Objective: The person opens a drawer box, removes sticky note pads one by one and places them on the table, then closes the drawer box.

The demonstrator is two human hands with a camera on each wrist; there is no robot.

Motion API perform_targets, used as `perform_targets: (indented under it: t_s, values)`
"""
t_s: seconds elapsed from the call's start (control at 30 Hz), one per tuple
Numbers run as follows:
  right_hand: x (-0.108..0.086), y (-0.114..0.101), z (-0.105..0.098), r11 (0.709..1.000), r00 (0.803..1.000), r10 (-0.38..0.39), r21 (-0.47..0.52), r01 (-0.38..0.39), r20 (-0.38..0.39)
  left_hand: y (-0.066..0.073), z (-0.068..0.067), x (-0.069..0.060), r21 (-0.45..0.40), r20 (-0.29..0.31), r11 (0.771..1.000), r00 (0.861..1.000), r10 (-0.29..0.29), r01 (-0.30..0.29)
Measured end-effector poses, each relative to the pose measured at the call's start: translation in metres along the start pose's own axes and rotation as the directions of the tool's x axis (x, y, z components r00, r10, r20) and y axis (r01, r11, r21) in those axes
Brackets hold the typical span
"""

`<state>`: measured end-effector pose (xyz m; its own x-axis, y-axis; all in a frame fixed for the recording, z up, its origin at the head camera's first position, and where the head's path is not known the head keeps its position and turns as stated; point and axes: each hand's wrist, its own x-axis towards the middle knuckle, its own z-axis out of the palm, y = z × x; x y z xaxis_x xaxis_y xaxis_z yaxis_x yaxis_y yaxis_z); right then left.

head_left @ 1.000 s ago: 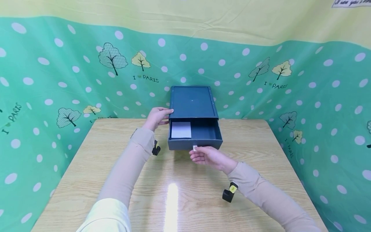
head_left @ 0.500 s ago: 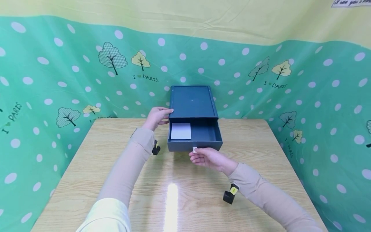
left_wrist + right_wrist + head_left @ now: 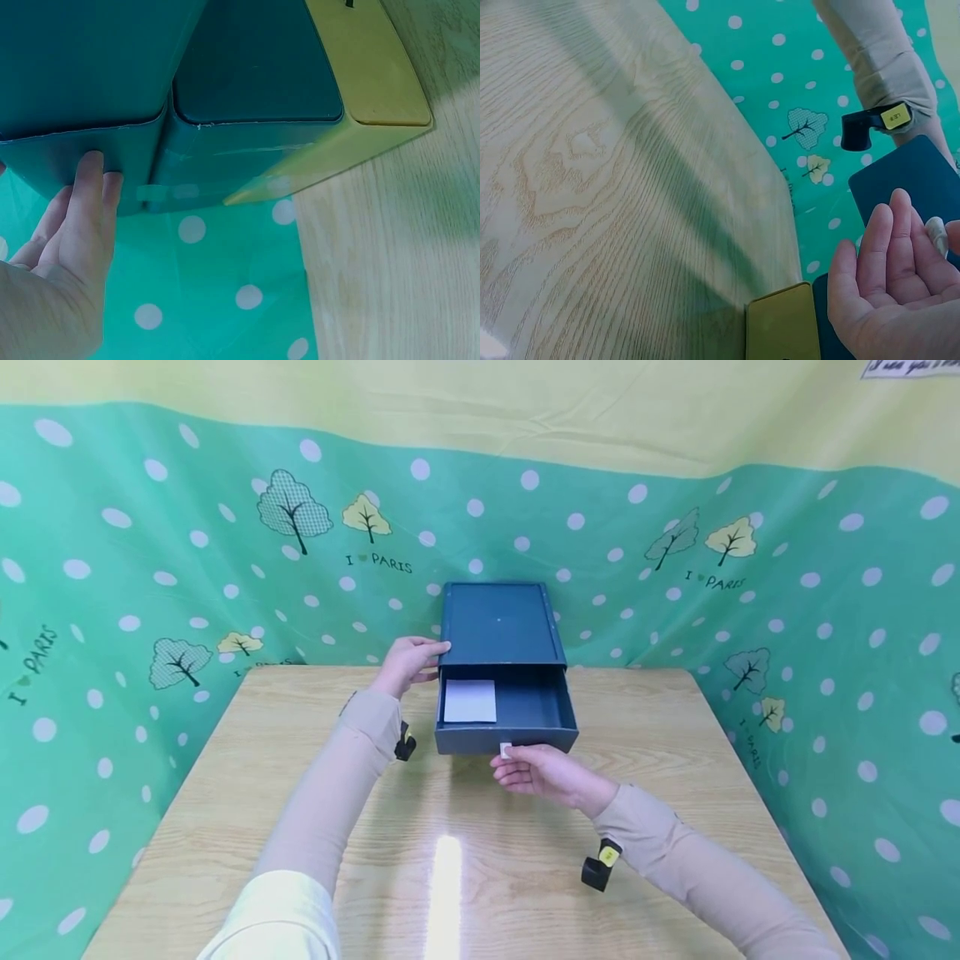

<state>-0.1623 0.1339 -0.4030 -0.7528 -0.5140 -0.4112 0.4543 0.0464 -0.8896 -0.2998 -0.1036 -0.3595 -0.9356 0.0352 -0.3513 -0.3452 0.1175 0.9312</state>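
A dark blue drawer cabinet (image 3: 498, 622) stands at the back of the table, its top drawer (image 3: 536, 702) pulled partway out. Inside the drawer, on the left, lies a white square (image 3: 470, 701), perhaps paper. My right hand (image 3: 551, 772) pinches the drawer's small white knob (image 3: 506, 750) between thumb and forefinger; in the right wrist view part of the knob (image 3: 936, 234) shows beside the fingers. Against the cabinet's left side rests my left hand (image 3: 410, 662), thumb at the top edge. Its straight fingers (image 3: 88, 195) lie flat on that side in the left wrist view.
Lower in the cabinet are another blue tier (image 3: 255, 67) and a yellow tier (image 3: 375, 67). Dotted green cloth (image 3: 300, 593) hangs behind and beside the wooden table (image 3: 637, 727). Black wrist cameras (image 3: 597, 872) hang below both forearms.
My right hand and the drawer front have come slightly toward me, so the drawer sits a little further out. The left hand stays on the cabinet's side.
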Motion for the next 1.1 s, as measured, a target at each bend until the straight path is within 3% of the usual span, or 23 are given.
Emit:
perform_targets:
  t_s: [1.1]
  values:
    - [-0.0095,0.0032,0.006,0.999,1.0,0.004,-0.054,-0.004,0.001,-0.0011,0.0011,0.0018,-0.018,-0.013,1.0,1.0,-0.009,0.009]
